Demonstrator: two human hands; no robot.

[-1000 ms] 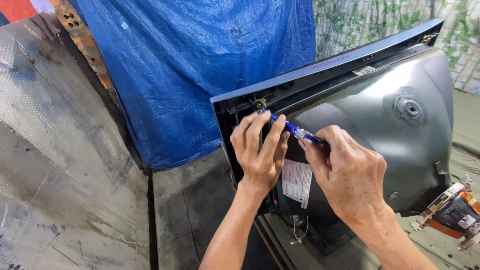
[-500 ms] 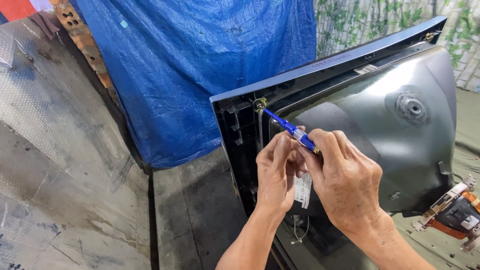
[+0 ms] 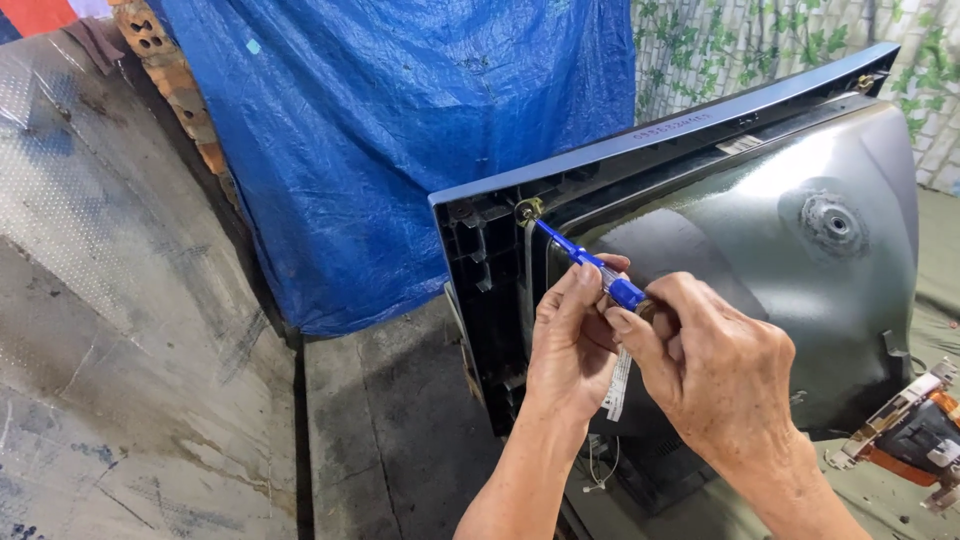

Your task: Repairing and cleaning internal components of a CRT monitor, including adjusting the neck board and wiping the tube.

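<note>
An old picture-tube television stands with its back cover off, showing the grey glass tube inside a dark front frame. A blue-handled screwdriver points up and left, its tip on a brass screw at the frame's upper left corner. My right hand grips the handle's end. My left hand pinches the shaft just below the blue part, beside a white label on the tube.
A blue tarpaulin hangs behind the television. Worn grey concrete slopes at the left, with bricks at its top. A circuit part with orange and metal pieces lies at the right edge. A leaf-patterned wall stands behind.
My left hand slid down from near the screw corner to the screwdriver's shaft by the handle. The screwdriver's tip stays on the corner screw.
</note>
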